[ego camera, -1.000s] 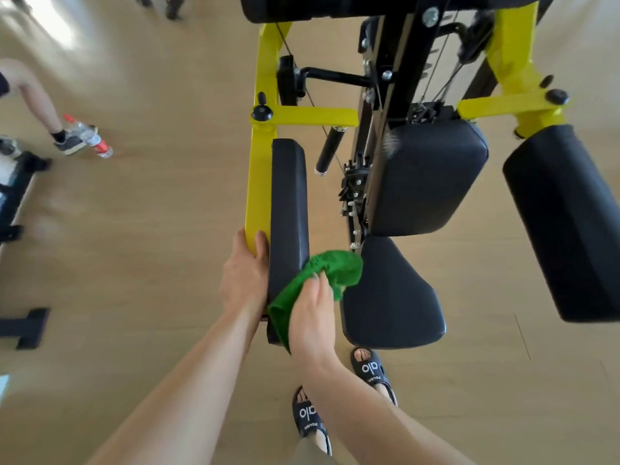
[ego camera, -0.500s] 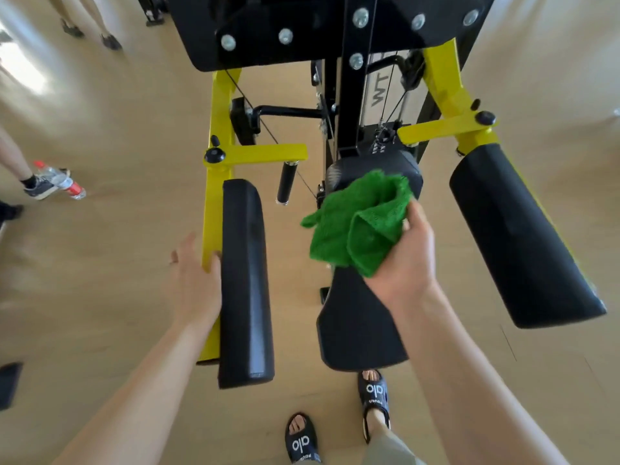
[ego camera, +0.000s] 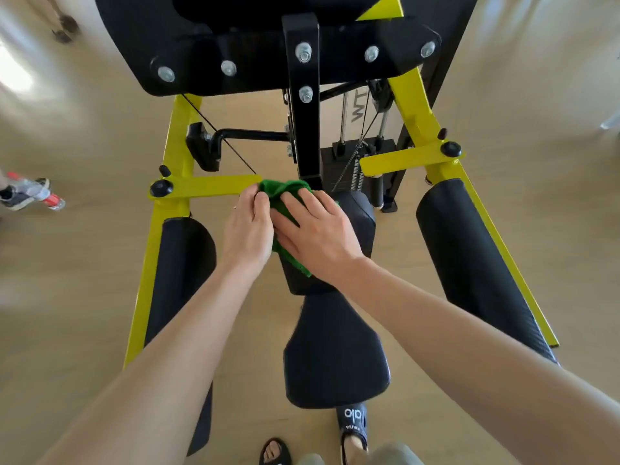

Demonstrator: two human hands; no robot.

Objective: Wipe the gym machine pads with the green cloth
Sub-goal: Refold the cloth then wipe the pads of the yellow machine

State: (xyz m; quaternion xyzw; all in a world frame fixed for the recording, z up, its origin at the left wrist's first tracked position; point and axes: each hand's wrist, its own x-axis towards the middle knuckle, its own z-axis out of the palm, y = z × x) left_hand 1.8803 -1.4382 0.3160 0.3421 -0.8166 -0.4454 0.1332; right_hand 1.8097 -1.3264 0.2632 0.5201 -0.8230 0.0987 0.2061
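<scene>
A: Going left to right: what have I got mid-frame?

B: Your left hand (ego camera: 247, 229) sits at the cloth's left edge, fingers curled together, their tips on the fabric. Whether they truly pinch it, I cannot tell.

A: And the cloth (ego camera: 285, 196) itself?

B: Bunched on the upper end of the centre pad (ego camera: 355, 213), just below the black post, at frame centre. Your right hand (ego camera: 315, 233) lies flat on top, fingers spread and pressing it down.

A: I judge I'm wiping this pad now. How do I do it well?

B: Keep the palm flat so the cloth stays under it, draw it toward the seat (ego camera: 335, 350) in overlapping strokes, and cover the pad's rounded sides too. The right pad (ego camera: 476, 263) at frame right looks a sensible next stop.
</scene>
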